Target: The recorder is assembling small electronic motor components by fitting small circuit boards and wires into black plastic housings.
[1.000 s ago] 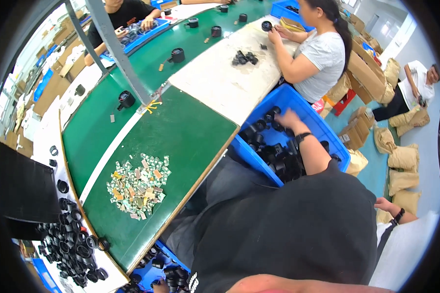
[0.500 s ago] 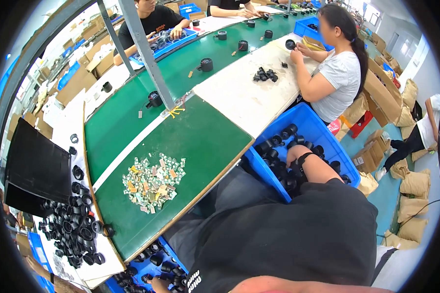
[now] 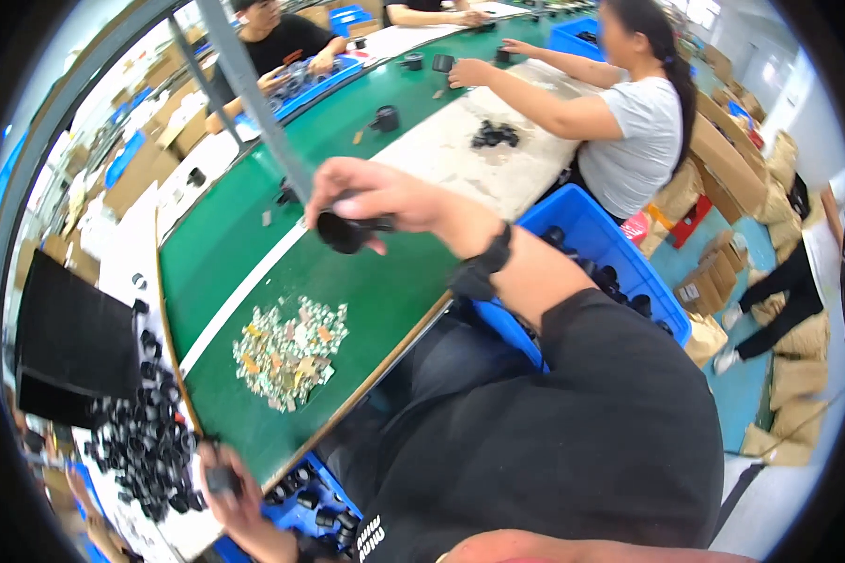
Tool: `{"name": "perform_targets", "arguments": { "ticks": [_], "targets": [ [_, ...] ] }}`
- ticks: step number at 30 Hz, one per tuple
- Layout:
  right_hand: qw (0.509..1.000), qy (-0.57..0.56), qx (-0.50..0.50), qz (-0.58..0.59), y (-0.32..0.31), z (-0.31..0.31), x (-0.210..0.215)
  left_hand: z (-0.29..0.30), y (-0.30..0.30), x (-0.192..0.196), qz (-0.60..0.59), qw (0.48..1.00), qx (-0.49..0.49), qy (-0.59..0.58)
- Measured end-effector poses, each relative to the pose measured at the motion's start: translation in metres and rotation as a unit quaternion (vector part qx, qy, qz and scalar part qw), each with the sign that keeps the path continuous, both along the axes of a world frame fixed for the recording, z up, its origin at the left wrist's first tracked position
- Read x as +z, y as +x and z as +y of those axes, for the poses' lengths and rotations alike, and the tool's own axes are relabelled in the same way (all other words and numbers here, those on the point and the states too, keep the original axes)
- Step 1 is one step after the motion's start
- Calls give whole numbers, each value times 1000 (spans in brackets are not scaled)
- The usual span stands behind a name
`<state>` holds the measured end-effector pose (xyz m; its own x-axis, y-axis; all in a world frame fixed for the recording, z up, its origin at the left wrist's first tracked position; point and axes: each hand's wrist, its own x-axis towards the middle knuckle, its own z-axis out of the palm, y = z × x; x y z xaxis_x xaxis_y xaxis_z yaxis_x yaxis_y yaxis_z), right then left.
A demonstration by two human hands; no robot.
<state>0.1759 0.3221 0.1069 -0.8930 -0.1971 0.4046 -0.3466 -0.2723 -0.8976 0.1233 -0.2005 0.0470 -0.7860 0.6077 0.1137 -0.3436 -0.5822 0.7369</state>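
My right hand (image 3: 385, 192), a dark band on its wrist, is closed round a black cylindrical part (image 3: 340, 235) above the green table surface (image 3: 385, 291). The part's round end faces down and left. At the lower left, my left hand (image 3: 235, 507) grips another black cylindrical part (image 3: 222, 480) beside the table's edge. Its fingers are slightly blurred. Between the hands lies a pile of small pale and orange pieces (image 3: 291, 352). Left of my left hand is a heap of black ring-shaped parts (image 3: 145, 450).
A blue bin (image 3: 667, 281) of black parts stands under my right arm, another blue bin (image 3: 343, 497) at lower left. A grey post (image 3: 277, 141) rises from the table. A co-worker in grey (image 3: 643, 131) reaches over the green belt (image 3: 347, 150). A black panel (image 3: 75, 328) stands left.
My right hand has come out of the right blue bin with a black part, over the table. My left hand has risen from the lower bin with another. The co-worker's arms now stretch toward the belt.
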Motion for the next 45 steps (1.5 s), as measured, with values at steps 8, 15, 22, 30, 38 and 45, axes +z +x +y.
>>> {"name": "perform_targets", "arguments": {
  "ticks": [8, 15, 22, 30, 38, 45],
  "targets": [
    [932, -275, 136, -194, -165, -100, -111, 197, -174, -32, 121, 983, 129, 56],
    [994, -45, -39, -87, -153, -105, -102, 222, -156, -61, 331, 905, 251, -94],
    [997, 6, -69, -32, -146, -133, -100, 212, -164, -78, 294, 919, 220, -140],
    [992, -79, -48, -87, -135, -141, -95, 220, -137, -56, 251, 949, 184, -45],
    [988, -120, -39, -93, -129, -146, -93, 220, -127, -48, 348, 915, 180, -95],
    [986, 53, -156, 13, -129, -153, -109, 217, -145, -62, 360, 911, 170, -110]
  ]
}}
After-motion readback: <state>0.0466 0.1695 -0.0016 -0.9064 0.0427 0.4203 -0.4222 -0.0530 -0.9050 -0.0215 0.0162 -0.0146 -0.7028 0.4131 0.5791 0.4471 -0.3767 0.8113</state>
